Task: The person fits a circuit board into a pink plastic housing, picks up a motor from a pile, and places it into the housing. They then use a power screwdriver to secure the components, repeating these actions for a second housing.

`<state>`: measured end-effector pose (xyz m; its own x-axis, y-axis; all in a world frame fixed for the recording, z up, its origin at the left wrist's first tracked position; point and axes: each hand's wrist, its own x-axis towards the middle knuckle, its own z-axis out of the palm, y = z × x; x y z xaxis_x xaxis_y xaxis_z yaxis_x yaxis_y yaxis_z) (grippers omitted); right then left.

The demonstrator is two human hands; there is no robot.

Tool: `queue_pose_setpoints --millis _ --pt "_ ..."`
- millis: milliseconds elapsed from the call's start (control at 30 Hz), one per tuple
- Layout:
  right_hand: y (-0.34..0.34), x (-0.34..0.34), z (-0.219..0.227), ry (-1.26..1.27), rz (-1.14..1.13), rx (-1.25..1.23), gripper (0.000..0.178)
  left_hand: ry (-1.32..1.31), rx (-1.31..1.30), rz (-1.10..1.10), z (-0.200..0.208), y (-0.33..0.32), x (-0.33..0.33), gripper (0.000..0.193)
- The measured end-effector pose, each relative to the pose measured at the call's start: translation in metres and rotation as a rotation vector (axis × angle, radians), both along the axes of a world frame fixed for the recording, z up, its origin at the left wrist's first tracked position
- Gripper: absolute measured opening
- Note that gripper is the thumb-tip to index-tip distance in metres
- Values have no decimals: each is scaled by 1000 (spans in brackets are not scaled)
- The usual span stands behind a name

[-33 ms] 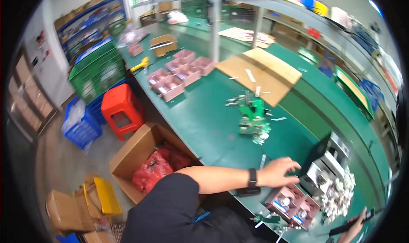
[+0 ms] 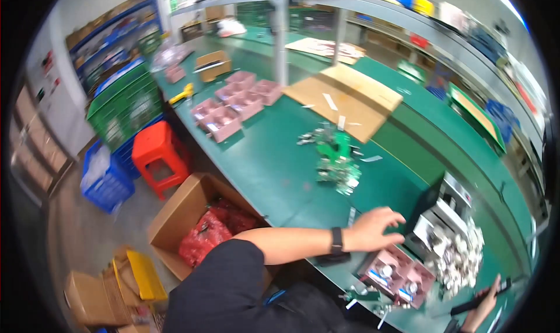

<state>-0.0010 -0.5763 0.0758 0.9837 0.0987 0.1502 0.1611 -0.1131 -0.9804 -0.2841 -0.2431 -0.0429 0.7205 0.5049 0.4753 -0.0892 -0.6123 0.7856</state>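
Observation:
My left hand reaches across the green workbench, fingers apart and nothing in them. It hovers just above the pink divided bins, which hold small round white parts and some blue-and-white pieces. A black and silver boxy machine stands beyond the fingertips. Against it lies a heap of small white and metallic parts. At the lower right, my right hand is closed around a long black tool whose exact kind I cannot make out. Small green boards lie near the bench edge.
Green and silver parts are piled mid-bench, before a flat brown board. More pink bins and a yellow tool sit farther left. A cardboard box with red bags and a red stool stand beside the bench.
The whole view has shifted slightly, so the bench and its contents appear a little farther left. Both hands keep nearly the same pose; nothing is visibly taken up or let go.

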Motion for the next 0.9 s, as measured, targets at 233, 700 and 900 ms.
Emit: queue_pose_setpoints --millis 233,700,900 --pt "-2 52 -68 132 270 142 18 170 126 32 85 -32 -38 26" --pt "-47 41 -120 120 229 68 81 725 709 25 65 -131 27 47" --pt "-62 31 -128 87 195 22 68 787 664 61 63 -118 24 37"
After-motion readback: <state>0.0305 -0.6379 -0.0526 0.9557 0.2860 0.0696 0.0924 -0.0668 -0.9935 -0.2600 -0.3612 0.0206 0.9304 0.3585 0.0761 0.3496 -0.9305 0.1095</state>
